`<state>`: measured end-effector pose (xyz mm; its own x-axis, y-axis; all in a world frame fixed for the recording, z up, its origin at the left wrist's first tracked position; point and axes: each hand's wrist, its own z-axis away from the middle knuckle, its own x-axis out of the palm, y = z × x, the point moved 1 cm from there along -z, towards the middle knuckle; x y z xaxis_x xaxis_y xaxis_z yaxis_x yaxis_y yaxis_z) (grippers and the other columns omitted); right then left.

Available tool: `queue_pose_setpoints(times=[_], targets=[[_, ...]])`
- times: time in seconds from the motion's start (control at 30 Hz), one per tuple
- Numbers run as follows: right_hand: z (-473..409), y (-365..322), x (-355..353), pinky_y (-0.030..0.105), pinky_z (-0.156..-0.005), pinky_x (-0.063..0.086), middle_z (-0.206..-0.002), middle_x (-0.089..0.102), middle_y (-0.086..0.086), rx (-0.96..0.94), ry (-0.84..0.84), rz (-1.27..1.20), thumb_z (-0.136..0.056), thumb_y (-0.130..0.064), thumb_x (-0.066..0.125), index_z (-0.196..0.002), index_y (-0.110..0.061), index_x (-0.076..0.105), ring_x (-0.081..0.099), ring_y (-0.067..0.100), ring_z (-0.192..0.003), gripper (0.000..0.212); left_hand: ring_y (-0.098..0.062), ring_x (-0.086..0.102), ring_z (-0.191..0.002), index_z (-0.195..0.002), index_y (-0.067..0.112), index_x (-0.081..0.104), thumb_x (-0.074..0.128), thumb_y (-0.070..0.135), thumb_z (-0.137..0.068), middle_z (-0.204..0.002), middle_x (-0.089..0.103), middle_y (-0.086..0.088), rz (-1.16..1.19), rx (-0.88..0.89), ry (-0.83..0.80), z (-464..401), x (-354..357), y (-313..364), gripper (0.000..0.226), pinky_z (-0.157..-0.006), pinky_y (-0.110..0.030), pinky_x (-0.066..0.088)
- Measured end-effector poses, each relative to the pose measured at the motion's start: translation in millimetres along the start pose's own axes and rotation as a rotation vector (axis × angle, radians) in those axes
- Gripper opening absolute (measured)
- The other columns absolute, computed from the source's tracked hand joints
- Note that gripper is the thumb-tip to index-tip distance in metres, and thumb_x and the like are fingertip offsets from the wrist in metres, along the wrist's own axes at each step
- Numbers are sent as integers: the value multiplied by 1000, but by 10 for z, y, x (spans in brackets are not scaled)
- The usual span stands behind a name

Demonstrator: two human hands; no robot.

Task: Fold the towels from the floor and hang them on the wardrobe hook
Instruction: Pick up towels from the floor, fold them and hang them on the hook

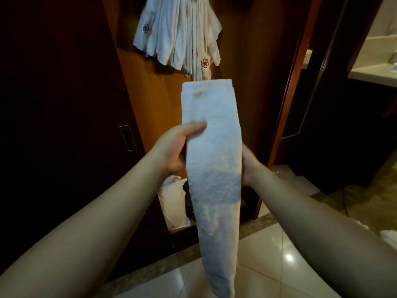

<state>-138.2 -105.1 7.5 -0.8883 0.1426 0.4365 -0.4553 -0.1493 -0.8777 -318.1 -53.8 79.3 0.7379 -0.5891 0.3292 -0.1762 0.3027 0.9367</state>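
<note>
Towel first: a long white terry towel (211,151), folded lengthwise into a narrow strip, is held out in front of the dark wooden wardrobe (64,82), its squared top end just below a bunch of white embroidered towels (178,37) already hanging there. The left hand (178,147) pinches its left edge, thumb on the front face and fingers curled behind, which seems meant to keep the layers from slipping apart. The right hand (247,166) sits at the opposite edge, mostly behind the cloth and blurred, so I cannot tell whether it grips or merely steadies. The strip's lower end hangs over the glossy tiled floor (279,254) and runs out of frame. The hook itself is cut off above. A white pillow-like bundle (171,203) rests in the wardrobe's base, and more white cloth (386,235) shows at the right edge.
</note>
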Motion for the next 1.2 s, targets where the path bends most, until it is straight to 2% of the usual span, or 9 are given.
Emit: queue_pose_setpoints(times=[0.07, 0.13, 0.2, 0.27, 0.53, 0.63, 0.87, 1.07, 1.2], targets=[[56, 362, -92, 35, -73, 60, -98, 77, 10, 159, -116, 41, -68, -65, 77, -90, -15, 82, 75, 24, -89, 54, -30, 74, -95, -122, 10, 61, 80, 24, -73, -106, 76, -11, 23, -22, 80, -47, 11, 94, 55, -70, -44, 61], [79, 568, -126, 40, -85, 56, -114, 70, 13, 223, -204, 45, -72, -65, 78, -108, -13, 77, 70, 26, -102, 64, -29, 76, -87, -116, 9, 62, 75, 17, -82, -97, 77, -11, 28, -29, 162, -99, 7, 185, 37, -66, -44, 61], [102, 629, -131, 48, -103, 47, -137, 59, 16, 229, -274, -27, -82, -74, 62, -135, -16, 63, 58, 32, -126, 79, -28, 76, -79, -107, 8, 63, 70, 13, -87, -88, 78, -11, 22, -36, 235, -142, -16, 264, 22, -61, -43, 61], [126, 653, -172, 51, -110, 41, -149, 51, 16, 240, -306, -106, -78, -81, 57, -144, -21, 56, 47, 36, -139, 89, -28, 76, -74, -101, 7, 63, 69, 12, -89, -83, 77, -11, 7, -38, 294, -188, -65, 336, 15, -58, -41, 61], [289, 642, -263, 38, -92, 56, -120, 72, 11, 142, -302, 231, -54, -53, 96, -113, -15, 76, 69, 26, -112, 73, -31, 75, -72, -93, 11, 53, 69, 9, -89, -77, 75, -14, -25, -19, 348, -312, -239, 578, 17, -60, -49, 62], [394, 485, -162, 32, -89, 57, -117, 74, 4, 123, -376, 343, -56, -53, 94, -110, -21, 77, 70, 21, -109, 65, -34, 75, -81, -98, 10, 52, 67, 10, -90, -86, 75, -18, -28, -37, 274, -343, -234, 658, 18, -71, -52, 61], [542, 129, -9, 25, -82, 57, -105, 77, -4, 274, -518, 415, -40, -55, 98, -118, -14, 58, 73, 12, -100, 97, -39, 72, -99, -107, 2, 46, 62, 5, -92, -103, 72, -26, 24, -123, 104, -480, -140, 747, 23, -85, -55, 58], [575, 36, 49, 31, -85, 57, -109, 76, 4, 332, -521, 332, -40, -52, 99, -118, -8, 61, 72, 19, -102, 98, -37, 74, -91, -146, 7, 37, 67, 7, -90, -106, 73, -23, -45, -105, 238, -630, -145, 616, 64, -69, -47, 62], [622, -43, 158, 26, -86, 56, -113, 75, 0, 323, -542, 394, -54, -59, 92, -119, -11, 63, 71, 16, -106, 86, -34, 75, -91, -151, 5, 31, 62, 10, -95, -110, 72, -21, -85, -131, 329, -665, -268, 458, 64, -80, -48, 61]])
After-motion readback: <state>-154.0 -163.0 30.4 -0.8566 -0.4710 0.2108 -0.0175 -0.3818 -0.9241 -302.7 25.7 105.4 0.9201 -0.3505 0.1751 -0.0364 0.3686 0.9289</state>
